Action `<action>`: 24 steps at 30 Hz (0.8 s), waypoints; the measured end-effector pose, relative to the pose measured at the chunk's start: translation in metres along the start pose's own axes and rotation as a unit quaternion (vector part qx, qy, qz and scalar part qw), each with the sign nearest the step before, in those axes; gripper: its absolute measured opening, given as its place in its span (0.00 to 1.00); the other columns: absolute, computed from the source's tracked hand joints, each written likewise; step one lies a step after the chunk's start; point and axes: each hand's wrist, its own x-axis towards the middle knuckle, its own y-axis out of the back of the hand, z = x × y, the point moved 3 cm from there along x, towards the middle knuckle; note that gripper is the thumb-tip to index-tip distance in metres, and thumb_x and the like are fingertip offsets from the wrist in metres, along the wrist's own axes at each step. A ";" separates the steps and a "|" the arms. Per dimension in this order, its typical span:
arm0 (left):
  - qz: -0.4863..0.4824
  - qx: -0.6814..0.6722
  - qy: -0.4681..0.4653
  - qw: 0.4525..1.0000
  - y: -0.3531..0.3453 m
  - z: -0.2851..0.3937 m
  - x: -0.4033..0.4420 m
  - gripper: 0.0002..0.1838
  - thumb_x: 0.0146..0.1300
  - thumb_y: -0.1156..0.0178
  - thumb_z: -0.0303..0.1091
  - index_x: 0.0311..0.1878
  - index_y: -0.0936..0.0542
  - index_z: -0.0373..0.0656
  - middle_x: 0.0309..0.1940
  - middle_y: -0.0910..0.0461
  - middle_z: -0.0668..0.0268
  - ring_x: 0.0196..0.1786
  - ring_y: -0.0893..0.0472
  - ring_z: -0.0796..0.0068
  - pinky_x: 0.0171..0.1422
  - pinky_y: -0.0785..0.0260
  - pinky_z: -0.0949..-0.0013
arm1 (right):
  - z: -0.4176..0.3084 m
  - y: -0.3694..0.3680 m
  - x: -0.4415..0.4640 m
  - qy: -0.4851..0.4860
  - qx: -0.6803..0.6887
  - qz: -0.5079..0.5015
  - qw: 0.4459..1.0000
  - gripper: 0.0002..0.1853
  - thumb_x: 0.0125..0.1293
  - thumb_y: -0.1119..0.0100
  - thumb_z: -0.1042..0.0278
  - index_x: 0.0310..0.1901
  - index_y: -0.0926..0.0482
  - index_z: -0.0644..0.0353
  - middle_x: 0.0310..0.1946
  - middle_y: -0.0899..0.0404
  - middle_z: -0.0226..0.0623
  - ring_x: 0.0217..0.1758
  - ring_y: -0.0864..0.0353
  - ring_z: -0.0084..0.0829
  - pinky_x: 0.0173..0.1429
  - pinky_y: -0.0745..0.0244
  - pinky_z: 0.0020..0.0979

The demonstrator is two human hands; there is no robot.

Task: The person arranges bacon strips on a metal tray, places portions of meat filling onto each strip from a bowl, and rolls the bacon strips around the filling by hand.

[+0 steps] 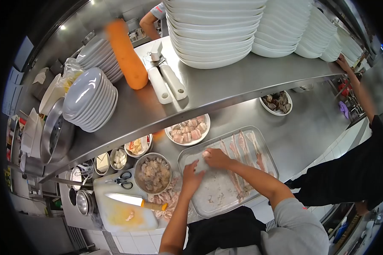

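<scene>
My right hand (218, 159) is closed over the upper left part of a metal tray (205, 196), its fingers pinched on a small pink-and-white bacon roll (206, 154). My left hand (192, 176) hangs near the tray's left edge, fingers apart, holding nothing. Long bacon strips (244, 146) lie side by side on the tray's right half, partly covered by my right forearm. Just beyond the tray stands a white dish (171, 137) of similar bacon rolls (186, 131). Left of my left hand, a metal bowl (137, 176) holds greyish-pink raw pieces, possibly shrimp.
A cutting board (104, 214) carries a knife (125, 199) and scissors (124, 180). Overhead, a steel shelf (225, 80) bears stacked white plates (212, 42) and a long orange object (127, 55). A bowl of dark shellfish (276, 103) stands behind. A person (349, 170) in black is at right.
</scene>
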 end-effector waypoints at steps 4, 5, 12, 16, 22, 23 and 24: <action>-0.022 -0.116 0.068 0.991 0.018 -0.004 -0.057 0.30 0.57 0.31 0.28 0.65 0.26 0.45 0.53 0.22 0.58 0.44 0.20 0.66 0.49 0.26 0.67 | -0.005 0.009 0.034 -0.072 0.665 -0.102 0.736 0.13 0.69 0.43 0.55 0.47 0.23 0.53 0.33 0.22 0.29 0.33 0.23 0.26 0.37 0.27 0.30; -0.023 -0.115 0.066 0.991 0.022 -0.004 -0.068 0.30 0.57 0.31 0.28 0.65 0.26 0.45 0.53 0.22 0.58 0.44 0.20 0.66 0.49 0.26 0.67 | -0.022 0.022 0.041 -0.057 0.720 -0.111 0.683 0.09 0.69 0.42 0.57 0.44 0.23 0.51 0.32 0.25 0.26 0.30 0.29 0.22 0.34 0.32 0.28; -0.062 -0.157 0.091 0.981 0.036 0.010 -0.101 0.26 0.60 0.33 0.26 0.64 0.24 0.45 0.53 0.21 0.61 0.46 0.19 0.75 0.45 0.26 0.73 | -0.046 0.026 0.108 -0.083 0.402 -0.058 0.910 0.16 0.60 0.32 0.60 0.47 0.19 0.55 0.39 0.16 0.34 0.40 0.18 0.27 0.41 0.22 0.37; -0.026 -0.146 0.100 0.984 0.043 0.009 -0.107 0.25 0.61 0.34 0.25 0.63 0.23 0.44 0.54 0.21 0.61 0.46 0.19 0.75 0.47 0.26 0.72 | -0.076 0.046 0.096 -0.019 0.043 0.169 0.984 0.22 0.58 0.32 0.60 0.54 0.21 0.55 0.47 0.17 0.42 0.51 0.17 0.40 0.50 0.23 0.46; -0.059 -0.121 0.059 0.989 0.025 0.009 -0.106 0.25 0.60 0.34 0.25 0.62 0.22 0.45 0.53 0.21 0.62 0.45 0.19 0.73 0.49 0.26 0.70 | -0.076 0.057 0.061 0.003 -0.178 0.059 0.982 0.28 0.56 0.38 0.66 0.61 0.24 0.54 0.59 0.23 0.42 0.60 0.23 0.49 0.61 0.27 0.48; -0.064 -0.090 0.026 0.994 0.020 0.012 -0.103 0.24 0.60 0.34 0.26 0.61 0.21 0.46 0.53 0.21 0.63 0.45 0.19 0.73 0.48 0.26 0.69 | -0.065 0.057 0.059 0.010 -0.175 0.073 0.982 0.28 0.55 0.38 0.67 0.61 0.24 0.54 0.58 0.23 0.42 0.59 0.21 0.48 0.59 0.27 0.49; -0.074 -0.057 0.004 0.996 0.017 0.016 -0.105 0.23 0.60 0.34 0.26 0.61 0.21 0.46 0.52 0.20 0.64 0.45 0.19 0.72 0.48 0.26 0.69 | -0.041 0.043 0.056 -0.038 -0.103 0.058 0.992 0.28 0.55 0.38 0.67 0.61 0.24 0.54 0.57 0.22 0.42 0.57 0.20 0.47 0.58 0.27 0.49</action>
